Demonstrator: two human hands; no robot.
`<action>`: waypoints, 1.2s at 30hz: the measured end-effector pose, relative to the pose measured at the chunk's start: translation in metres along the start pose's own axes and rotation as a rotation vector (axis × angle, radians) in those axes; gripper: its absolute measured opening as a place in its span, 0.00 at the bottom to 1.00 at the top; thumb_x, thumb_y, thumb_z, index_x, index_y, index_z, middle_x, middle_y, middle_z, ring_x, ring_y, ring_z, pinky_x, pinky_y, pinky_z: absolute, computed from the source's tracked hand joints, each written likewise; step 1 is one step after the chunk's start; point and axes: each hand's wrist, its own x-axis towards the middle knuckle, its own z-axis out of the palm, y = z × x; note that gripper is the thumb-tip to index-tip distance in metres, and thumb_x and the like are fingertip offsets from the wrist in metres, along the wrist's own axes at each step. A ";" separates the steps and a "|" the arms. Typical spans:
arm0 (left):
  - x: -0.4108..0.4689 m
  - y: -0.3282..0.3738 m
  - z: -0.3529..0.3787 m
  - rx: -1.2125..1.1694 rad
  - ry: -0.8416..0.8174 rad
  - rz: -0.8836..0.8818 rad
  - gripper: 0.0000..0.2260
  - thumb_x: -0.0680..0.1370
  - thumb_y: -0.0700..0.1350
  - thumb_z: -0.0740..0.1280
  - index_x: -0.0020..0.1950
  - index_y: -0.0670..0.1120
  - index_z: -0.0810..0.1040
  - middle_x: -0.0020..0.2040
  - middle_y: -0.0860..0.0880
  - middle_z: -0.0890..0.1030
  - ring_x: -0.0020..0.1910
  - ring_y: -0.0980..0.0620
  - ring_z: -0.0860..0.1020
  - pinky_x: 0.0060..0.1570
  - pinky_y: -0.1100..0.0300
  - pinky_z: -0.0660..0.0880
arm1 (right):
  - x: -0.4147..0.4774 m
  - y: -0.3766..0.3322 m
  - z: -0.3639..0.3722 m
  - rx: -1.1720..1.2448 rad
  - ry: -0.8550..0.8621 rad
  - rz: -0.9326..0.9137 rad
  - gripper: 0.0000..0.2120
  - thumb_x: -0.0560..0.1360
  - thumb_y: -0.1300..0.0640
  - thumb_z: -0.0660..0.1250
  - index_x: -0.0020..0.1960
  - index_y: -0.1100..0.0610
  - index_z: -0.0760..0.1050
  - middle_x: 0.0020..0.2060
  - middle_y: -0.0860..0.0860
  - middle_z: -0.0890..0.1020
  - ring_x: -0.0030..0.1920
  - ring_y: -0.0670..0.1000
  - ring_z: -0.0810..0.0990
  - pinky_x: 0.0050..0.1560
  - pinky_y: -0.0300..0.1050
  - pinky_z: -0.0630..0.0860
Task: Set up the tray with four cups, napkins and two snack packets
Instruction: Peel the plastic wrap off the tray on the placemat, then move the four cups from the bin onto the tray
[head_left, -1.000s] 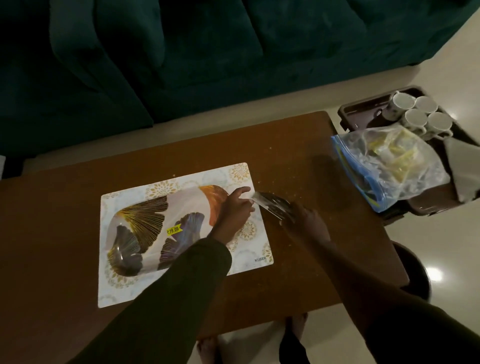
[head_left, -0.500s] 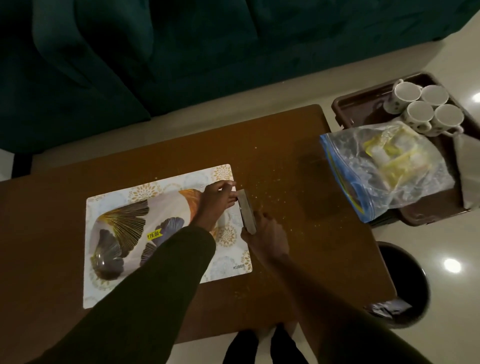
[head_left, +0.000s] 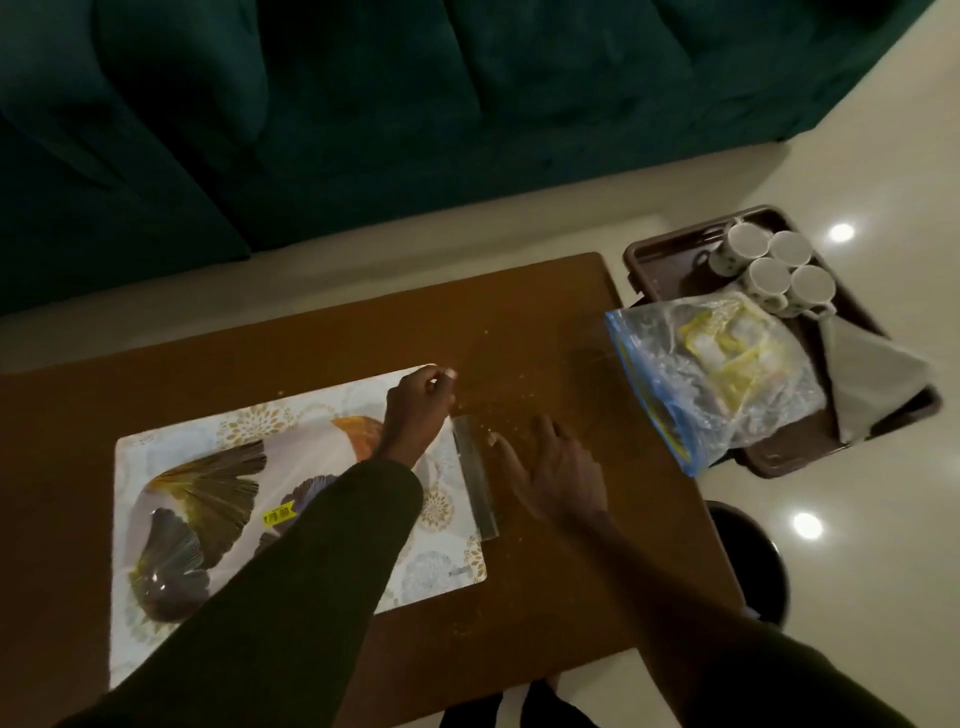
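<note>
A brown tray (head_left: 655, 258) sits on the floor to the right of the table. It holds four white cups (head_left: 769, 266), a grey napkin (head_left: 878, 376) and a clear zip bag (head_left: 675, 374) with yellow snack packets (head_left: 719, 347) inside. On a floral placemat (head_left: 441, 566) lies a clear patterned packet (head_left: 208, 499) with a yellow price sticker. My left hand (head_left: 415, 410) pinches the packet's right end near the mat's far corner. My right hand (head_left: 558, 470) is spread flat on the table, a fingertip beside the packet's shiny flap (head_left: 475, 478).
The brown table (head_left: 519, 322) has crumbs scattered near my hands. A dark round bin (head_left: 750, 564) stands on the floor below the table's right end. A dark green sofa (head_left: 363, 130) runs along the far side. The zip bag overhangs the table's right edge.
My right hand laid the shiny flap flat along the mat's right edge and let go, its fingers now spread. My left hand shifted toward the mat's far corner.
</note>
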 end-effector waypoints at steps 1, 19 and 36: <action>0.003 0.005 0.004 0.007 -0.015 0.020 0.15 0.82 0.52 0.60 0.62 0.46 0.79 0.54 0.44 0.84 0.53 0.46 0.82 0.53 0.53 0.79 | 0.010 0.008 -0.013 -0.075 0.069 -0.012 0.33 0.73 0.26 0.44 0.57 0.50 0.71 0.52 0.50 0.80 0.48 0.51 0.80 0.42 0.46 0.76; 0.048 0.102 0.144 0.092 0.056 0.243 0.28 0.78 0.44 0.67 0.76 0.52 0.61 0.66 0.44 0.74 0.52 0.53 0.74 0.34 0.66 0.68 | 0.076 0.184 -0.150 -0.114 0.357 0.097 0.11 0.75 0.57 0.63 0.57 0.53 0.74 0.55 0.49 0.79 0.56 0.52 0.77 0.40 0.44 0.72; 0.062 0.246 0.352 0.039 -0.038 0.253 0.16 0.72 0.46 0.76 0.57 0.43 0.78 0.44 0.50 0.80 0.44 0.50 0.79 0.43 0.59 0.75 | 0.174 0.329 -0.228 0.338 0.393 0.258 0.38 0.59 0.31 0.55 0.54 0.58 0.78 0.47 0.52 0.81 0.46 0.54 0.79 0.44 0.48 0.73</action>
